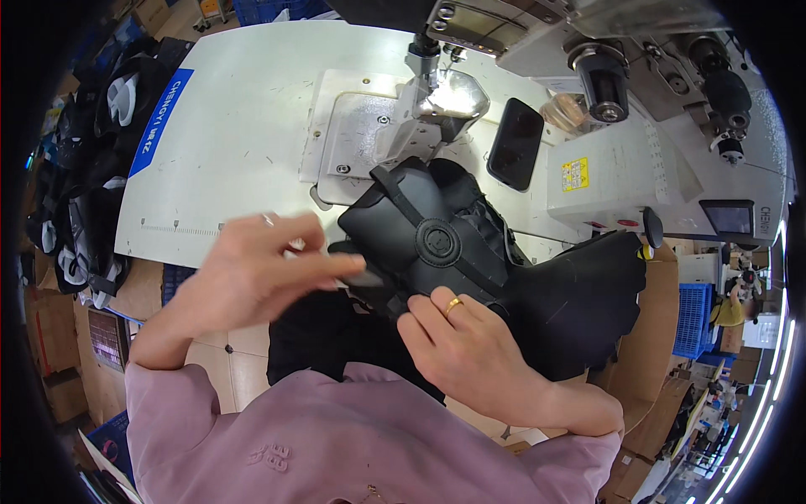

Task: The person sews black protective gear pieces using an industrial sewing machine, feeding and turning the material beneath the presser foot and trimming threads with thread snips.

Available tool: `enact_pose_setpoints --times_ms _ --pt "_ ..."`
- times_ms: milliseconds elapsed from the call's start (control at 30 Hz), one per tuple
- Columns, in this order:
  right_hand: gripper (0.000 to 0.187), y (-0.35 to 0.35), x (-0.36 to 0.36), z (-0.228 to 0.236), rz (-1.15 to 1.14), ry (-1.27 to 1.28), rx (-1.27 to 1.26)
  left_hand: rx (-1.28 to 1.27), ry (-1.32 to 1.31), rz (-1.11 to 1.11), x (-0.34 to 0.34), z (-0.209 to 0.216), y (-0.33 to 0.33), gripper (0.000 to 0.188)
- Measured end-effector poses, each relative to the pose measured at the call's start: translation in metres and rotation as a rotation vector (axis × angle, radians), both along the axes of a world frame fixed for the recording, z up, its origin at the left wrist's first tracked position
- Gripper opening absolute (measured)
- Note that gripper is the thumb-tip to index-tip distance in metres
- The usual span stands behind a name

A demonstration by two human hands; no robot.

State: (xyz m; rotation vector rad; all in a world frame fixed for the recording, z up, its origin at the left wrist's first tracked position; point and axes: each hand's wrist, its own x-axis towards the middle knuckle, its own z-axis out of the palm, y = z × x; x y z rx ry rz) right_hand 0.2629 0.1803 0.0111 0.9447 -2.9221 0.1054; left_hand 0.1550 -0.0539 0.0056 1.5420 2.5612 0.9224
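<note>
At white table (235, 126), R fingers (421, 322) pinch smooth blk piece (403, 197) w/ ridged disc (438, 244); L fingers (329, 268) blurred, can't tell grip

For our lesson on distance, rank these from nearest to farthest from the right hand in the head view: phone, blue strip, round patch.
1. Round patch: above the right hand, on the black piece.
2. Phone: farther up and right, on the table.
3. Blue strip: at the table's left edge.
</note>
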Motion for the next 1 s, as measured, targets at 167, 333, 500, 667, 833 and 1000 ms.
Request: enact_pose_setpoints --times_ms 167,333,500,667,833,1000 --pt "0.013 0.02 0.013 0.012 0.151 -0.126 -0.127 0.162 -0.019 0.25 -0.036 -0.013 -0.003 0.04" --pt "0.012 0.025 0.018 0.012 0.184 -0.181 -0.163 0.073 0.071 0.082 -0.065 -0.068 0.027 0.035" --pt "0.012 0.029 0.023 0.007 0.176 -0.207 -0.166 0.183 -0.054 0.064 -0.064 -0.095 0.054 0.028" --pt "0.024 0.045 0.025 0.005 0.102 -0.056 -0.362 0.16 -0.175 0.2 -0.061 -0.085 0.045 0.028" --pt "0.052 0.074 0.038 0.001 -0.552 0.822 0.027 0.275 -0.186 0.434 -0.064 -0.046 0.027 0.033" --pt "0.041 0.085 0.037 -0.024 -0.729 0.496 -0.63 0.178 -0.007 0.008 -0.038 -0.014 0.043 0.039"
